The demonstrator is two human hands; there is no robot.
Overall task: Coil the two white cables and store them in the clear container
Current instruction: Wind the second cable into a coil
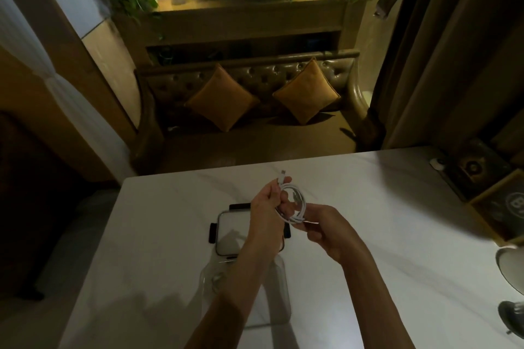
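Note:
A white cable (297, 201) is wound into a small coil and held above the white table (397, 221). My left hand (266, 207) grips the coil's upper left side, and a plug end sticks up past its fingertips. My right hand (326, 227) pinches the coil's lower right side. The clear container (280, 292) stands open on the table under my left forearm, and a second coiled white cable (217, 280) lies inside it at the left. The container's lid (232, 232), clear with black clips, lies flat just beyond it.
Dark boxes (476, 170) and a framed item stand at the table's right edge. A round grey object (510, 269) and a dark one sit at the near right. A brown sofa (249, 110) with two orange cushions stands beyond the table's far edge.

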